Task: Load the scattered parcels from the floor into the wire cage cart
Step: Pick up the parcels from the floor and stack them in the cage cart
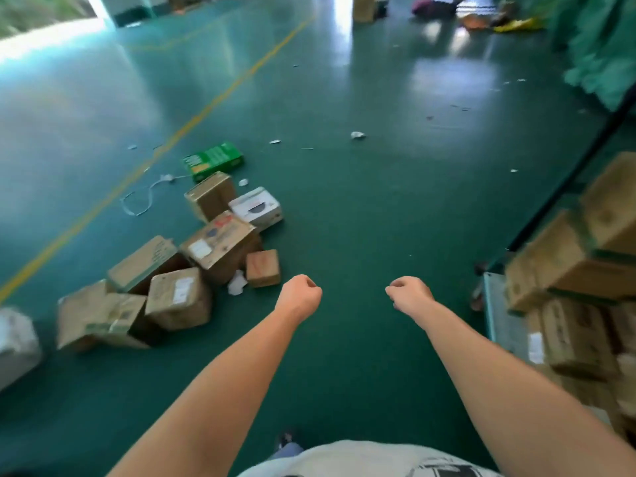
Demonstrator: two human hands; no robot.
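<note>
Several brown cardboard parcels [179, 297] lie scattered on the green floor at the left. Among them are a small square box [263, 268], a white box [256, 208] and a green box [213, 161] farther off. The cage cart [499, 311] stands at the right edge, stacked with brown boxes [564, 256]. Both arms reach forward over bare floor. My left hand [299, 292] is curled into a fist just right of the small square box and holds nothing. My right hand [409, 292] is curled too, empty, left of the cart.
A white bag [17, 342] sits at the far left edge. A yellow line [192, 122] crosses the floor diagonally. Paper scraps [357, 134] and a white cord [144, 197] litter the floor. Green sacks [599, 49] pile at the upper right.
</note>
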